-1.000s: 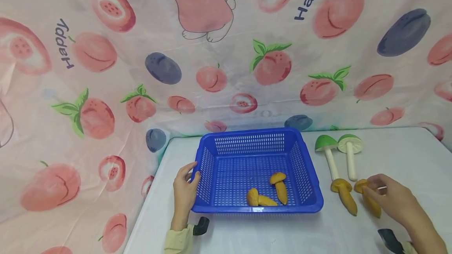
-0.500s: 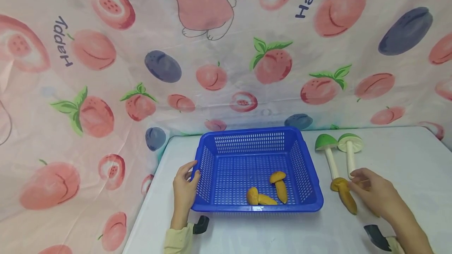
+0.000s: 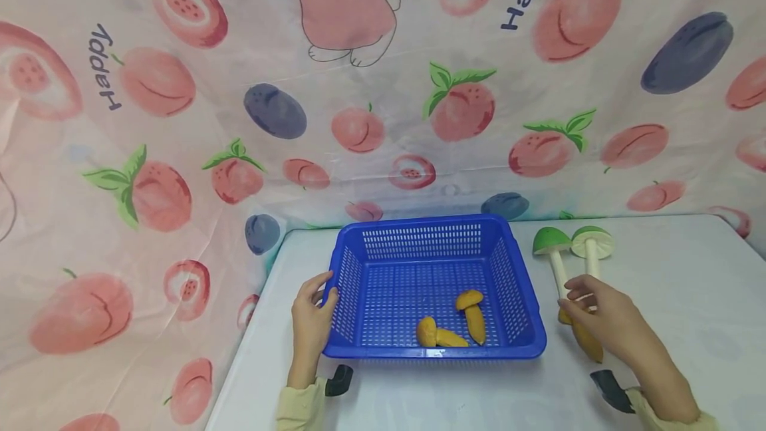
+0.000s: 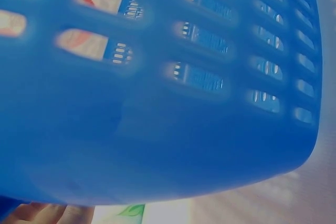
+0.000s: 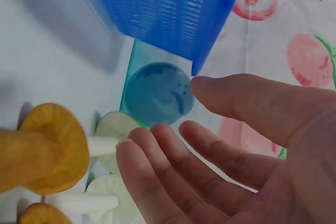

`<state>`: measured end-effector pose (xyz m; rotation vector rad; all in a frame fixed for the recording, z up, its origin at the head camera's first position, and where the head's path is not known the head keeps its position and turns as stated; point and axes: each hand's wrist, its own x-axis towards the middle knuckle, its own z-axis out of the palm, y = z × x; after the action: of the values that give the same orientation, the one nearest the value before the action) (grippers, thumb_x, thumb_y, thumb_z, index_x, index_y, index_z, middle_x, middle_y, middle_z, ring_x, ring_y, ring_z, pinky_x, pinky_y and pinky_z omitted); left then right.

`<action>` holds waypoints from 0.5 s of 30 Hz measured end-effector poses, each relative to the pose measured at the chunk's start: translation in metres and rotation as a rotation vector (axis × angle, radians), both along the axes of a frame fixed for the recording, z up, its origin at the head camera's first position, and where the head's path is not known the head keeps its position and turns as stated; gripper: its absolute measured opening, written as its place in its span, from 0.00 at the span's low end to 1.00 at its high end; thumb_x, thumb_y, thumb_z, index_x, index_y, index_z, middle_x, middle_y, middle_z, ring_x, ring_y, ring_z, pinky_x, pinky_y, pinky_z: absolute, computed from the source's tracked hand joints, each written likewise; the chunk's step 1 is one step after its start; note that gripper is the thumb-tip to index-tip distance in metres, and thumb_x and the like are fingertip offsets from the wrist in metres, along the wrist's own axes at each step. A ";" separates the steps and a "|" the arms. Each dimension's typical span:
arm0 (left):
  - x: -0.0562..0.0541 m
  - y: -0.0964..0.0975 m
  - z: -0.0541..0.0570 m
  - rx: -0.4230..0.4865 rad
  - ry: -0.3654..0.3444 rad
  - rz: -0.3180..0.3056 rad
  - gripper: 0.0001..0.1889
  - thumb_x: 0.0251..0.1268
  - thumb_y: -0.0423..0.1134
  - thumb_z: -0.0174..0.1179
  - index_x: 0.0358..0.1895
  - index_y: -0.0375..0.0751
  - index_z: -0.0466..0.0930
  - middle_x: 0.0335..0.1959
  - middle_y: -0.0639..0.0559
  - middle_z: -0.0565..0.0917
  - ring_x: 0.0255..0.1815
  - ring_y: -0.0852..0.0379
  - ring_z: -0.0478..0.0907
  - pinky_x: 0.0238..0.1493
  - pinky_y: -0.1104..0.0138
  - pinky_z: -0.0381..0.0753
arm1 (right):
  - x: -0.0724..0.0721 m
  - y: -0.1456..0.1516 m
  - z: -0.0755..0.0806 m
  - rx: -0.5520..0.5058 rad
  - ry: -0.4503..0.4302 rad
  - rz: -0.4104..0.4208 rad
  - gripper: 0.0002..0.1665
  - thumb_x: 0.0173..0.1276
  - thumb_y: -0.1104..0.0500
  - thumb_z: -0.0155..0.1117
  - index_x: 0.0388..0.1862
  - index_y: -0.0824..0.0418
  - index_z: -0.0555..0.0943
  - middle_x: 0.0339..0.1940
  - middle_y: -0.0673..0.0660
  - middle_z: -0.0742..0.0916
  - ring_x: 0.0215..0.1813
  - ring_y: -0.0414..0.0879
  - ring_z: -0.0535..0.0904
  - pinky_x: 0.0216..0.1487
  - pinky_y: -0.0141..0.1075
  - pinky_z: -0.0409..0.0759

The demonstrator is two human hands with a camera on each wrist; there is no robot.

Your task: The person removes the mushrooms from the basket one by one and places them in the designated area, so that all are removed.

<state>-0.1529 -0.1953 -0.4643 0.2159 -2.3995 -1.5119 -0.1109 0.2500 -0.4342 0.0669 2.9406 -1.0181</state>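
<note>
My left hand (image 3: 311,321) holds the left rim of a blue plastic basket (image 3: 432,354); its fingers show at the bottom corner of the left wrist view. Inside the basket lie two toy mushrooms: one yellow-brown mushroom (image 3: 475,323) and another yellow-brown mushroom (image 3: 427,332) on its side. My right hand (image 3: 610,324) hovers over a yellow-brown mushroom (image 3: 591,350) on the table, partly covering it. In the right wrist view the right fingers are loosely bent, with nothing between them and the thumb, beside that mushroom's cap (image 5: 55,148). A second brown cap (image 5: 44,214) lies close by.
Behind the right hand lie a green-capped mushroom (image 3: 552,240) and another with its pale underside (image 3: 592,245) showing, both white-stemmed. A white cloth covers the table (image 3: 688,271). A fruit-print curtain (image 3: 383,98) hangs along the back and left.
My right hand has moved left, from the rightmost brown mushroom to over the one nearer the basket. The left hand keeps its place on the basket rim.
</note>
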 end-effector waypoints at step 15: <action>-0.001 0.000 0.000 -0.002 0.028 0.000 0.18 0.67 0.30 0.60 0.59 0.40 0.81 0.62 0.42 0.78 0.53 0.42 0.83 0.56 0.47 0.82 | -0.001 -0.017 0.010 -0.018 0.064 0.061 0.22 0.69 0.58 0.65 0.54 0.71 0.76 0.44 0.65 0.86 0.44 0.58 0.84 0.44 0.54 0.84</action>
<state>-0.1536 -0.1948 -0.4647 0.1925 -2.3793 -1.5022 -0.1118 0.2331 -0.4241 -0.0562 2.9692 -1.0579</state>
